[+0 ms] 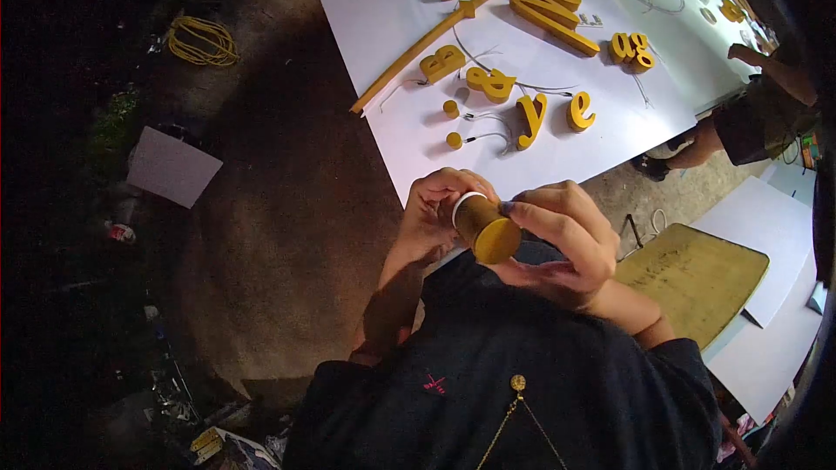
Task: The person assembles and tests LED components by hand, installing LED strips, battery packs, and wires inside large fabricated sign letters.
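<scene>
Between my two hands, in front of my chest, is a short yellow cylinder [488, 229] with a white rim at its upper left end. My left hand [442, 213] has its fingers wrapped round the rim end. My right hand [564, 239] pinches the cylinder's side near the rim with curled fingers. Just beyond, on the white table [396, 152], lie two small yellow discs with wires, a yellow letter y [532, 120], a letter e [581, 111] and an ampersand [491, 83].
Farther back lie a yellow B [442, 63], a large M [554, 16] and a long yellow strip [427, 42]. Another person's arm [779, 74] is at the right. A yellow board [697, 283] stands lower right. A coiled yellow cable [203, 41] lies on the floor.
</scene>
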A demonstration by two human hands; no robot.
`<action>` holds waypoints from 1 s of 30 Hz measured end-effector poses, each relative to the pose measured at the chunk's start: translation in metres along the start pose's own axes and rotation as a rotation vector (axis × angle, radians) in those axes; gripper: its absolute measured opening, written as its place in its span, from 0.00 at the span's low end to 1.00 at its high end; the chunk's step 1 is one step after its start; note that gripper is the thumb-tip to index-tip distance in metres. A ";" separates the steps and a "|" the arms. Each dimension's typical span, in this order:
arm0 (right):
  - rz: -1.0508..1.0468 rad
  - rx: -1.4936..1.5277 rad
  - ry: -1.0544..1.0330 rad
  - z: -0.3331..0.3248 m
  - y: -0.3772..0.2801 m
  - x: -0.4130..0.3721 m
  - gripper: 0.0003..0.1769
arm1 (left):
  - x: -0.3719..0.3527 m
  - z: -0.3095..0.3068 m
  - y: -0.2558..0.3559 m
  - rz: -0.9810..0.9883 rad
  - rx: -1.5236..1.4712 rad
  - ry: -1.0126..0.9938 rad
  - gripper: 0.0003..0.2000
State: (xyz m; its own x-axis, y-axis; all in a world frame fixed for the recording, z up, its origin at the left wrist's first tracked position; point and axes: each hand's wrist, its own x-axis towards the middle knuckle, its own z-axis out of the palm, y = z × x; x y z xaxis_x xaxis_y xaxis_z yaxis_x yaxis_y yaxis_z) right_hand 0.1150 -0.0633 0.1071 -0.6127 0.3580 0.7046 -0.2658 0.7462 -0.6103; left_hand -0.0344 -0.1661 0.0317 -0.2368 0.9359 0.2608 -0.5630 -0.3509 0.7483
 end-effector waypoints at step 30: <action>0.337 0.803 -0.104 -0.009 0.051 -0.003 0.38 | -0.006 0.016 -0.030 -0.170 -0.705 -0.026 0.27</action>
State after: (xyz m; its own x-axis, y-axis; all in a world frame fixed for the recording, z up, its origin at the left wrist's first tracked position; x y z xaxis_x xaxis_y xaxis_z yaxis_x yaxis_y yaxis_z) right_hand 0.1102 -0.0215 0.0769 -0.8074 0.4057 0.4284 -0.4782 -0.0246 -0.8779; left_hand -0.0035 -0.1607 0.0177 -0.0869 0.9766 0.1966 -0.9691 -0.1286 0.2104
